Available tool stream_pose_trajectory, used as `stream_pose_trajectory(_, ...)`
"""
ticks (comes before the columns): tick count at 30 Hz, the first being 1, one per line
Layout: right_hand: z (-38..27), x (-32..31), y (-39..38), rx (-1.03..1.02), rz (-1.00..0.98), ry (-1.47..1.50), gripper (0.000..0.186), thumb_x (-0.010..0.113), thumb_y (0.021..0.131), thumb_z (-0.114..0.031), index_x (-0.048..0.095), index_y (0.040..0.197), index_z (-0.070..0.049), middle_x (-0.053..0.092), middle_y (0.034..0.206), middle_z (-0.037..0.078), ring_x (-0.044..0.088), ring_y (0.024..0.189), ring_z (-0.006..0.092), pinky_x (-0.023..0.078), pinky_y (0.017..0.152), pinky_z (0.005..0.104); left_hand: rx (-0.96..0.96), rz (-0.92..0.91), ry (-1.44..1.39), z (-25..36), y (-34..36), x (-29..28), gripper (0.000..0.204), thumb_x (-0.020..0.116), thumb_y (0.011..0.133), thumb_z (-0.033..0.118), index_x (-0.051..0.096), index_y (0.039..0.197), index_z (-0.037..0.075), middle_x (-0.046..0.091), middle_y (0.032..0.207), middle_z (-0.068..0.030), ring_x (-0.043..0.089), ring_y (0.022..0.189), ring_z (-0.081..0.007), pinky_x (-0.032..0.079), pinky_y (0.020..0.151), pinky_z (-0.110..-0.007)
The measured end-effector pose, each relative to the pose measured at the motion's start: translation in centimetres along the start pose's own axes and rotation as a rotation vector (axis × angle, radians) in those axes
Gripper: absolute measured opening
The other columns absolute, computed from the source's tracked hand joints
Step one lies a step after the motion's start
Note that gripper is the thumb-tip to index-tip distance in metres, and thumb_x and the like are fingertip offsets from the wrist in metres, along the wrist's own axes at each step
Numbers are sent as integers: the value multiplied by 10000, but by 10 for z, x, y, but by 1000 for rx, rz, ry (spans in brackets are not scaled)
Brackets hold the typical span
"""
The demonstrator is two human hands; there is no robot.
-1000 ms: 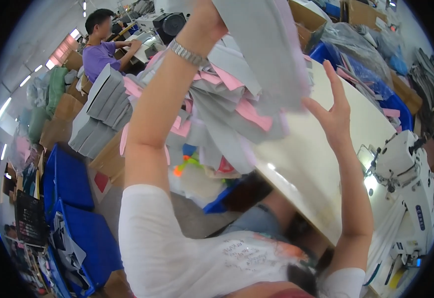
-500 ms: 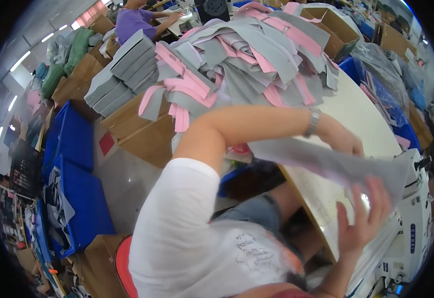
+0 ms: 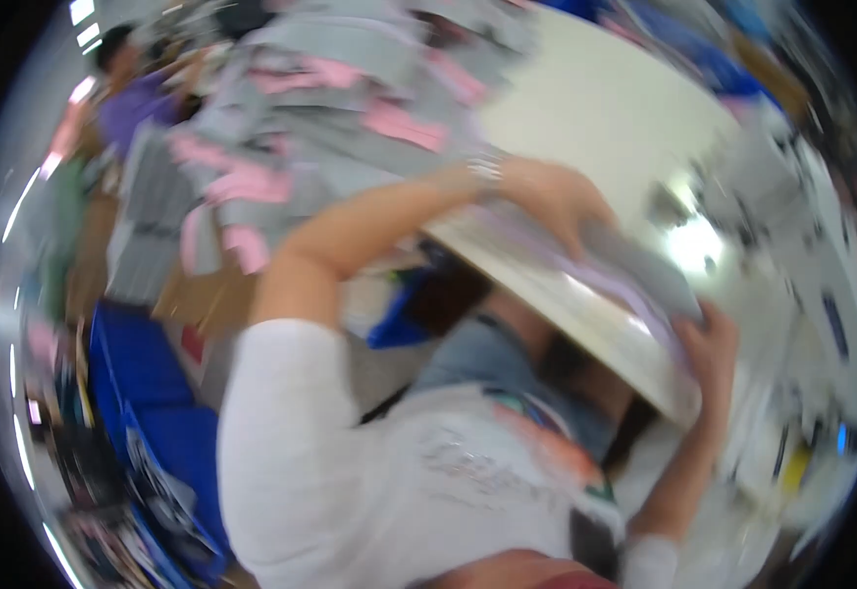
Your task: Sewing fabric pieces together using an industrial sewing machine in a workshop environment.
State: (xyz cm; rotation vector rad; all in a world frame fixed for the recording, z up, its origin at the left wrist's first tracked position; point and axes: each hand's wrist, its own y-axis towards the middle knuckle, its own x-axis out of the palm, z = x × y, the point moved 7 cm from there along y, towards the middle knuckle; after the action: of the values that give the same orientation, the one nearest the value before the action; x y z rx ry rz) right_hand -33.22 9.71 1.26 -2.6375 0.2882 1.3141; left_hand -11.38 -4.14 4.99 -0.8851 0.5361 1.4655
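Motion blur smears everything. Left hand (image 3: 556, 201) lies palm down, fingers closed over a grey fabric piece (image 3: 634, 270) at the near edge of the white table (image 3: 605, 108); right hand (image 3: 708, 348) grips the same piece from below at the edge. Grey and pink pieces (image 3: 350, 128) are piled on the table's far left.
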Motion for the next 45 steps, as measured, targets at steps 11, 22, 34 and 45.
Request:
stream_pose_trajectory(11,-31,-22,-6,-152,322,-365,518,744,700,-203,631,1198,-120,629,1106,153,610,958,335,486,837,392,77,188,454,29,29,65,630,559,869,428,430,1423,158,271,1549,-102,247,1419,-331,217,1097,-576)
stream_pose_trajectory(22,109,-82,-68,353,564,-664,481,713,761,-199,597,1223,-130,585,1143,160,561,1073,349,482,855,454,187,309,441,60,54,97,647,560,897,460,380,1437,154,257,1536,-161,277,1404,-348,282,1029,-609)
stream_pose_trajectory(34,100,-101,-51,243,639,-651,466,684,817,-195,557,1266,-182,566,1109,115,625,908,327,509,721,427,280,341,462,108,95,102,530,520,920,437,449,1357,145,290,1499,-175,273,1397,-359,291,1015,-617)
stream_pose_trajectory(45,28,-154,-153,-60,679,-649,358,674,797,-106,649,1153,-132,588,888,85,611,741,289,467,626,393,558,720,442,176,81,84,449,577,853,253,503,1286,160,337,1491,-191,369,1361,-376,314,1038,-618)
